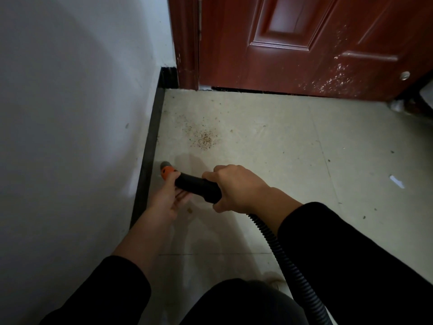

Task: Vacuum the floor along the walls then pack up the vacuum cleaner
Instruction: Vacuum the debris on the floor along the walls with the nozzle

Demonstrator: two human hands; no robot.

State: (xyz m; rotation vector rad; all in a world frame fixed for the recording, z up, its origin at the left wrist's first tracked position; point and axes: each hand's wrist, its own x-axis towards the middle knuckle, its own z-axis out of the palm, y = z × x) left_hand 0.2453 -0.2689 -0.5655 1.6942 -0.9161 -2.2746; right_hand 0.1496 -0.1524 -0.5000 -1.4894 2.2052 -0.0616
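Observation:
A black vacuum nozzle handle (198,186) with an orange collar (166,172) and grey tip points at the floor beside the black baseboard (150,158). My right hand (236,187) grips the rear of the handle from above. My left hand (169,198) cups the front of the handle from underneath, thumb by the orange collar. A black ribbed hose (288,256) runs from the handle back toward me. A patch of brown crumbs (203,138) lies on the beige tile ahead of the tip.
A white wall (70,113) fills the left side. A red-brown door (304,43) stands shut at the far end, scuffed near its bottom. A white scrap (396,181) and small specks lie on the tiles to the right. My knee (241,303) is at the bottom.

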